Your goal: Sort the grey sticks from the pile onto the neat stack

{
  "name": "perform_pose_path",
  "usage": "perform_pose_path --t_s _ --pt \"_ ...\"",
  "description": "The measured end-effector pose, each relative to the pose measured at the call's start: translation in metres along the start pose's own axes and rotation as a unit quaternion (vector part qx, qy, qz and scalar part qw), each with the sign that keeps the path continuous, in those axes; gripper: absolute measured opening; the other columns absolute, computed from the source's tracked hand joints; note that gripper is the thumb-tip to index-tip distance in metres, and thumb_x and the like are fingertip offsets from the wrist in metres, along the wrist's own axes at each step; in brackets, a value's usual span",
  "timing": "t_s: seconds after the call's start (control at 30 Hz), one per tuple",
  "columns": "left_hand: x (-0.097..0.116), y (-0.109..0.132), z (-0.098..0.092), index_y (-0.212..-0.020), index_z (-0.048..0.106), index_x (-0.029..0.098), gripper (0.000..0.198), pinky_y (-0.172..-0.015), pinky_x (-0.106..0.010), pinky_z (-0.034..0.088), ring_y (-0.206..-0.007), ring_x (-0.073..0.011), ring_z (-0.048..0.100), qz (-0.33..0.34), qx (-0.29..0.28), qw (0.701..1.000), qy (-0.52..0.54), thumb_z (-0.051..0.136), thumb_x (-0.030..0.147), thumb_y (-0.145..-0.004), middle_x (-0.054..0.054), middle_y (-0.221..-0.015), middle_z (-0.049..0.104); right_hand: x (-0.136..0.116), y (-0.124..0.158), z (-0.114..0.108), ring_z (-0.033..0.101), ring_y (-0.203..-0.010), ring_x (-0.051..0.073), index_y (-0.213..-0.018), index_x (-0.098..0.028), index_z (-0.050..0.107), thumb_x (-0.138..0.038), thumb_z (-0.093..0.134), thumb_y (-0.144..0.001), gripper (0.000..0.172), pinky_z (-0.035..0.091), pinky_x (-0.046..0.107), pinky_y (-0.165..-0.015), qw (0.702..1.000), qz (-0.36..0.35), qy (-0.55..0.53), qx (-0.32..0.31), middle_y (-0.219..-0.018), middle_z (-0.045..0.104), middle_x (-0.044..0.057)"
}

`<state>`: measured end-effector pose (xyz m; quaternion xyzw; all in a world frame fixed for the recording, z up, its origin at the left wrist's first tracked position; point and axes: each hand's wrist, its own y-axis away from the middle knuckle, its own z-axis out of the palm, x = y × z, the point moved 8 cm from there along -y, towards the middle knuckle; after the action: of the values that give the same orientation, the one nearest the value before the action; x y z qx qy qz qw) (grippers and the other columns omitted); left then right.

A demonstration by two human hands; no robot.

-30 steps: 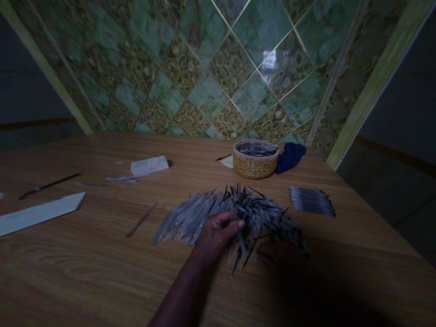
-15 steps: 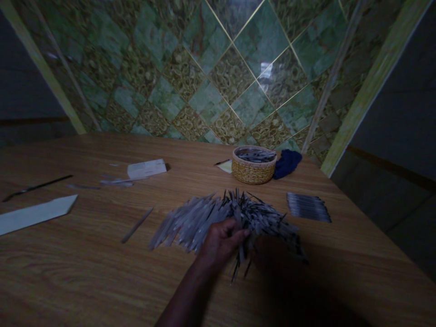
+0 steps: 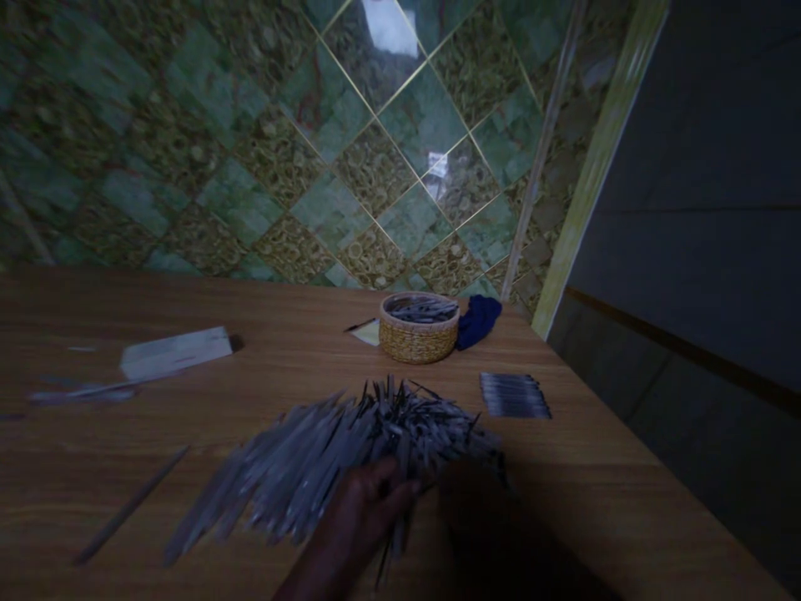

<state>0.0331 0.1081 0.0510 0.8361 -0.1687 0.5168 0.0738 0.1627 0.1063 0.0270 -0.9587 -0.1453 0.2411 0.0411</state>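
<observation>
Left hand at the near edge of the heap, coming in from the bottom of the view; its fingers grasp one pale strip, pinched between thumb and forefinger, with ends showing above and below the grip. Right hand lies close beside it to the right, over the near right part of the heap, in deep shadow; whether its fingers are clenched, released or grasping something, cannot tell. Heap of slim pieces rests on the wooden counter, directly in front of and beneath the hands: left part pale, translucent and laid roughly parallel on a slant; right part tangled, with many dark ends pointing in several directions. Right of the heap, apart from it: a neat row of pieces, side by side, dark at their right ends. Behind the heap: a round woven basket containing similar slim pieces; dark blue cloth against its right side; yellowish paper at its left, a thin dark stick by the paper's edge. Left side: single loose strip lying diagonally; farther back, a long whitish box with scattered strips near it. Tiled wall stands behind the counter.
</observation>
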Motion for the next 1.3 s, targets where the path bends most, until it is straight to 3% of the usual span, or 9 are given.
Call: perform_pose_path --t_s 0.07,0.17,0.27,0.33,0.47,0.67,1.0,1.17,1.3 --pt "-0.001 -0.001 0.003 -0.052 0.038 0.019 0.031 -0.05 -0.023 0.025 -0.054 -0.0117 0.034 0.005 -0.017 1.0 -0.009 0.054 0.038 -0.071 0.006 -0.053 0.032 0.008 -0.001 -0.001 0.058 -0.084 0.016 -0.102 -0.016 0.058 -0.032 0.051 -0.087 0.023 0.05 0.031 -0.07 0.999 0.027 -0.03 -0.001 -0.103 0.059 0.005" --pt "-0.007 -0.003 0.01 -0.053 0.04 0.019 0.029 -0.05 -0.023 0.026 -0.055 -0.0122 0.036 0.011 -0.037 0.999 -0.036 0.054 0.036 -0.071 0.005 -0.054 0.035 0.018 -0.002 -0.01 0.058 -0.066 0.012 -0.077 -0.014 0.063 -0.028 0.055 -0.082 0.017 0.047 0.023 -0.056 0.995 0.065 -0.076 0.009 -0.077 0.063 0.0" --pt "-0.012 -0.003 0.018 -0.055 0.04 0.019 0.029 -0.05 -0.023 0.026 -0.055 -0.0124 0.035 0.014 -0.053 0.998 -0.044 0.051 0.038 -0.072 0.005 -0.055 0.035 0.019 -0.002 -0.027 0.056 -0.057 0.011 -0.06 -0.014 0.058 -0.018 0.054 -0.074 0.015 0.039 0.018 -0.047 0.985 0.093 -0.137 0.044 -0.056 0.058 -0.003" --pt "-0.013 -0.003 0.023 -0.054 0.038 0.019 0.029 -0.05 -0.023 0.026 -0.055 -0.0123 0.034 0.012 -0.063 0.997 -0.047 0.051 0.039 -0.072 0.005 -0.055 0.033 0.019 -0.002 -0.037 0.053 -0.05 0.009 -0.058 -0.015 0.054 -0.017 0.051 -0.068 0.01 0.036 0.016 -0.043 0.955 0.115 -0.261 0.079 -0.05 0.055 -0.005" --pt "-0.006 0.002 0.028 -0.055 0.04 0.019 0.027 -0.05 -0.023 0.027 -0.056 -0.0123 0.036 0.013 -0.076 0.996 -0.047 0.051 0.036 -0.072 0.005 -0.056 0.035 0.015 -0.001 -0.041 0.046 -0.033 0.008 -0.061 -0.018 0.049 -0.029 0.055 -0.064 0.013 0.033 0.017 -0.034 0.846 0.14 -0.504 0.105 -0.041 0.053 -0.007" --pt "0.004 0.008 0.03 -0.054 0.038 0.019 0.025 -0.05 -0.022 0.025 -0.056 -0.0108 0.034 0.021 -0.097 0.994 -0.045 0.052 0.029 -0.072 0.005 -0.057 0.035 0.01 0.005 -0.056 0.049 -0.032 0.009 -0.062 -0.016 0.052 -0.036 0.059 -0.066 0.021 0.033 0.016 -0.032 0.806 0.123 -0.552 0.177 -0.043 0.056 -0.004" --pt "0.004 0.01 0.031 -0.056 0.041 0.018 0.022 -0.05 -0.022 0.025 -0.057 -0.0118 0.036 0.014 -0.098 0.992 -0.079 0.05 0.028 -0.074 0.004 -0.058 0.038 0.004 0.014 -0.075 0.049 -0.034 0.009 -0.061 -0.017 0.053 -0.04 0.061 -0.067 0.025 0.037 0.019 -0.036 0.802 0.122 -0.532 0.243 -0.042 0.055 -0.004" --pt "0.01 0.011 0.033 -0.056 0.038 0.019 0.021 -0.05 -0.022 0.024 -0.056 -0.0112 0.033 0.016 -0.113 0.99 -0.084 0.05 0.024 -0.073 0.005 -0.058 0.034 0.006 0.014 -0.076 0.05 -0.033 0.009 -0.062 -0.017 0.054 -0.039 0.062 -0.067 0.024 0.035 0.019 -0.034 0.801 0.118 -0.532 0.248 -0.044 0.056 -0.004" --pt "0.003 0.01 0.035 -0.055 0.037 0.019 0.023 -0.049 -0.022 0.023 -0.055 -0.0108 0.033 0.025 -0.103 0.991 -0.083 0.051 0.025 -0.073 0.005 -0.057 0.034 0.002 0.014 -0.074 0.049 -0.034 0.009 -0.063 -0.016 0.055 -0.038 0.062 -0.066 0.023 0.036 0.018 -0.035 0.811 0.118 -0.523 0.237 -0.043 0.055 -0.004"
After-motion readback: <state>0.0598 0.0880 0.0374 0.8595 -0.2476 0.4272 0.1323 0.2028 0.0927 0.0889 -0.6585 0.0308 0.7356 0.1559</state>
